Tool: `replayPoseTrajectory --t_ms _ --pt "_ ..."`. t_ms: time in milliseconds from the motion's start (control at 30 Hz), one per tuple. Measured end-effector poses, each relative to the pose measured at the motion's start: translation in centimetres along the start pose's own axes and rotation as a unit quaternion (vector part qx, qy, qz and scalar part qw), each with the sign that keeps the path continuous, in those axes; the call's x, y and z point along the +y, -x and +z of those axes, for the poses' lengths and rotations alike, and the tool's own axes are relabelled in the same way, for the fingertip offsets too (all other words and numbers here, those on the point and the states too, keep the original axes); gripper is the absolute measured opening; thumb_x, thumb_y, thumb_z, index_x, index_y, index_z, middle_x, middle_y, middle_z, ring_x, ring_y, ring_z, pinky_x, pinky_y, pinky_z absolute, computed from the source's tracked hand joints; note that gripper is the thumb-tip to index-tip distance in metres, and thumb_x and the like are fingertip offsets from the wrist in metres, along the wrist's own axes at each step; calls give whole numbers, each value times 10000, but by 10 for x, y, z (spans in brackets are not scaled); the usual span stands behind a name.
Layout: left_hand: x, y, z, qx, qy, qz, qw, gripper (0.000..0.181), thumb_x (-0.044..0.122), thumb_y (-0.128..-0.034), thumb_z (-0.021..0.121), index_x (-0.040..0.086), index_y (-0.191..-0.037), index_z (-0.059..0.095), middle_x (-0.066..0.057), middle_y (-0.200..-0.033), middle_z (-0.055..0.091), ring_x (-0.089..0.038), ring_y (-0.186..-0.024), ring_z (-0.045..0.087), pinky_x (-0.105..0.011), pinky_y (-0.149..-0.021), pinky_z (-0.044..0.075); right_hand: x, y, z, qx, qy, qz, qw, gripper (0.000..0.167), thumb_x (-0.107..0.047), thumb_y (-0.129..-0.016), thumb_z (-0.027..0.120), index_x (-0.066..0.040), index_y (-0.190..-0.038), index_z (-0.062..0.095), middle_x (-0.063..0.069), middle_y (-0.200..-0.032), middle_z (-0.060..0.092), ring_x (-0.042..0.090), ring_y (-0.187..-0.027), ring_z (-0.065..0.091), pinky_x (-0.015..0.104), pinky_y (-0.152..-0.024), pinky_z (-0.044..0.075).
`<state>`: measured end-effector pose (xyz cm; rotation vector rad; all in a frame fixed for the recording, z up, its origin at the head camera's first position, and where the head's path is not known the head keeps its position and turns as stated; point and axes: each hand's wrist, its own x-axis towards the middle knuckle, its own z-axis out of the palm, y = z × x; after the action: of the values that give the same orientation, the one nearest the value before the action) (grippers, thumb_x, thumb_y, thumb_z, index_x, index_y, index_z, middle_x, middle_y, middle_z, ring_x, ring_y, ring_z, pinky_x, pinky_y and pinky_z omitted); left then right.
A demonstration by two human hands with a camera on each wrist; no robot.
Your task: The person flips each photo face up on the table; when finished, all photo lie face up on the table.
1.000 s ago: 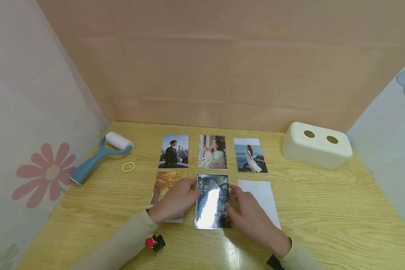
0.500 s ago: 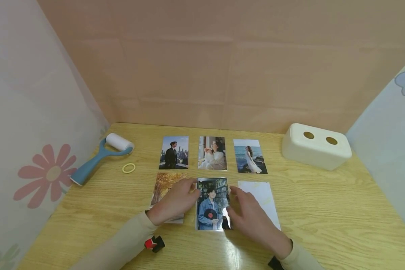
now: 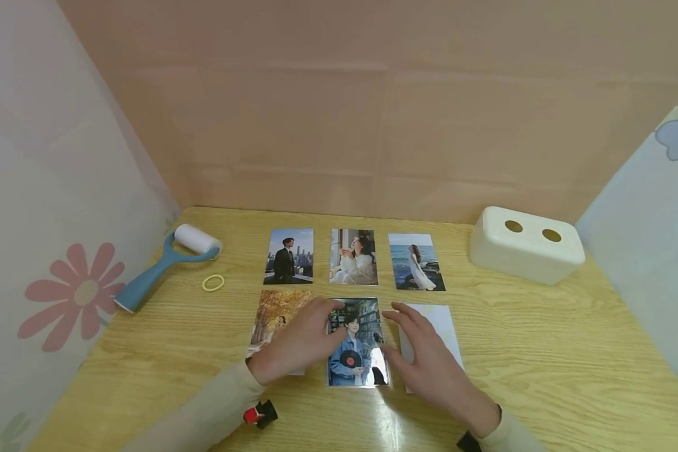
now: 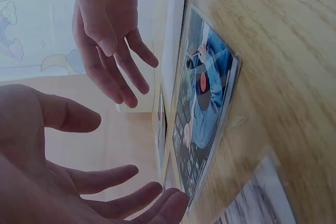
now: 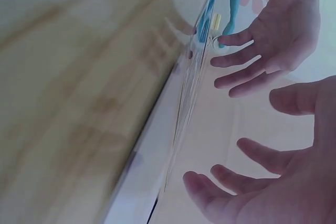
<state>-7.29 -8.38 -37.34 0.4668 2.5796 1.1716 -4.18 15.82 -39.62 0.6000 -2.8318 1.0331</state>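
A glossy photo (image 3: 350, 359) of a person in a denim jacket with a vinyl record lies in the front row's middle. In the left wrist view, this photo (image 4: 202, 90) shows a layered edge, like a small stack. My left hand (image 3: 302, 339) hovers at its left side, fingers loosely extended, partly covering an autumn-leaf photo (image 3: 274, 311). On the other side, my right hand (image 3: 432, 358) is spread above a white card (image 3: 446, 323), hiding part of it. Both wrist views show the fingers apart from the photos, with nothing held.
Behind lie a suit-and-skyline photo (image 3: 289, 256), a white-sweater photo (image 3: 354, 257) and a seaside photo (image 3: 417, 262). A blue-handled lint roller (image 3: 166, 260) and a yellow ring (image 3: 213, 282) are at the left. A cream box (image 3: 525, 248) with two holes stands back right.
The middle photo came down flat and slightly nearer, its glare shrinking. Both hands have since come off its edges: the left lifted a little, while the right moved outward over the white card.
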Motion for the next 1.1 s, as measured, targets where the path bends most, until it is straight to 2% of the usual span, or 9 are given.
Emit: replayPoseTrajectory --t_ms 67,100,267,467,600,733,1100 --pt "1 0 1 -12 -108 128 9999 468 216 -982 610 -2 -1392 556 -182 -1405 518 -329 -1177 565 -516 -955 477 1 2 -2 35 63 -59 10000 470 -250 -973 690 -73 -1394 576 157 -1530 426 406 -1388 395 630 -1032 389" --pt "1 -1 2 -25 -165 180 9997 467 223 -983 613 8 -1393 558 -177 -1423 507 -349 -1256 524 -537 -989 461 2 3 -3 62 99 -103 9999 467 -252 -975 686 -79 -1395 577 156 -1531 425 406 -1387 396 632 -1029 390" --pt "3 -3 7 -232 -248 407 9986 492 219 -968 606 19 -1412 543 -145 -1453 474 -370 -1341 441 -561 -1043 408 8 8 -8 201 231 -313 9990 463 -206 -965 692 -78 -1394 575 138 -1535 425 393 -1380 400 628 -1019 396" --pt "3 -9 16 -387 -721 689 9943 504 233 -980 583 16 -1432 525 -112 -1467 463 -342 -1338 425 -533 -1060 384 19 15 -13 374 518 -532 9965 494 -165 -917 735 -64 -1374 577 159 -1499 454 365 -1351 423 580 -1009 413" --pt "6 -13 21 -372 -1227 938 9873 508 253 -991 589 27 -1441 523 -123 -1473 462 -351 -1292 449 -551 -1029 395 24 18 -17 421 691 -619 9948 515 -170 -899 746 -57 -1371 575 172 -1474 469 363 -1329 438 566 -995 418" --pt "10 -17 26 -419 -1634 1107 9794 544 295 -995 578 61 -1479 495 -126 -1513 432 -355 -1338 417 -595 -1045 368 30 22 -21 441 884 -658 9929 528 -191 -894 752 -49 -1372 575 172 -1468 472 365 -1324 433 564 -997 399" --pt "21 -28 51 -464 -2372 1274 9620 566 351 -1025 525 63 -1507 456 -116 -1560 381 -337 -1362 377 -576 -1070 341 40 33 -33 559 1247 -847 9870 541 -220 -849 794 -54 -1329 609 154 -1397 535 355 -1270 490 542 -992 404"
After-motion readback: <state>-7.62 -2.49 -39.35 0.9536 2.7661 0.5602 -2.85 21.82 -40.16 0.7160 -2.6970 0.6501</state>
